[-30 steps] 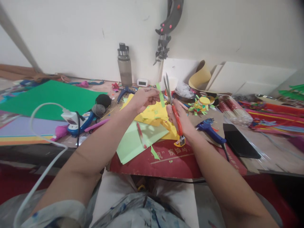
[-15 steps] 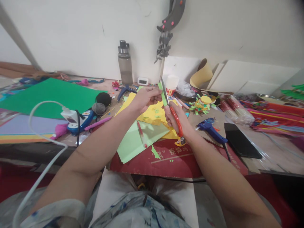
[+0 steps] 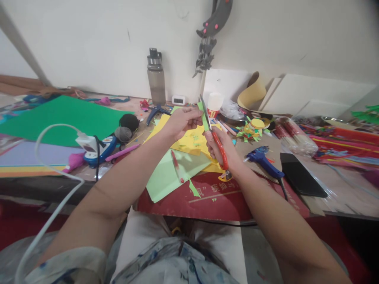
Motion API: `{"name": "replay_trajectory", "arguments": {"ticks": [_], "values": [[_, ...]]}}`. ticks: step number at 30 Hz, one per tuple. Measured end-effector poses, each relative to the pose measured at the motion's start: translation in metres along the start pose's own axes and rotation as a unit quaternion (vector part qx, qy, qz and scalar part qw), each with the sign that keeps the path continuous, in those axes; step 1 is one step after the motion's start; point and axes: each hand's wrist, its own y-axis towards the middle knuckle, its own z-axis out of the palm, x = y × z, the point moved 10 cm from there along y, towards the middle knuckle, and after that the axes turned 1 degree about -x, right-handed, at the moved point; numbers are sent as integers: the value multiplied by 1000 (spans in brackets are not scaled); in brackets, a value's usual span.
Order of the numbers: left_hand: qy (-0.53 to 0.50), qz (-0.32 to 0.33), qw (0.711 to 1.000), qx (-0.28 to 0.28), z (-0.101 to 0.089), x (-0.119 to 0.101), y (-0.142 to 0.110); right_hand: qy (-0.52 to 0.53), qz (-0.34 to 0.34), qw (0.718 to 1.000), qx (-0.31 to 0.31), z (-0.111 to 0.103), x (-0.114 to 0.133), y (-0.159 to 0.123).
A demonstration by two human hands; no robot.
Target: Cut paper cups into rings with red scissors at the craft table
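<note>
My left hand [image 3: 185, 122] pinches a small strip of light green paper [image 3: 205, 123] above the table. My right hand [image 3: 220, 146] is wrapped round the red handles of a pair of scissors [image 3: 220, 150]. Their blades point up and away from me, lying along the green strip close to my left fingertips. Below my hands are yellow paper [image 3: 189, 140] with green scraps on it and a light green sheet [image 3: 166, 181]. A red pen [image 3: 177, 166] rests on that sheet, and a green offcut [image 3: 194, 188] lies at its edge.
A blue glue gun [image 3: 265, 162] and a black phone [image 3: 302, 175] lie to the right. At the back stand a grey bottle [image 3: 156, 81] and a paper cup [image 3: 214, 104]. A large green sheet [image 3: 62, 120] and a white cable [image 3: 56, 209] are at left.
The camera view has shifted very slightly. Both hands stay nearly in place, with the scissors still against the green paper strip.
</note>
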Motion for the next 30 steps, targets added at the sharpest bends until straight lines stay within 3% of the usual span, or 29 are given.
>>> {"name": "replay_trajectory", "arguments": {"ticks": [17,24,30], "values": [[23,-6,999,24,1,-2,-1,38,24,997,-62,-10,9,-5],[185,23,980,70,7,-4,-2,76,-7,989,-128,-38,11,3],[314,-7,943,111,24,3,-16,56,-61,988,-133,-44,13,7]]}}
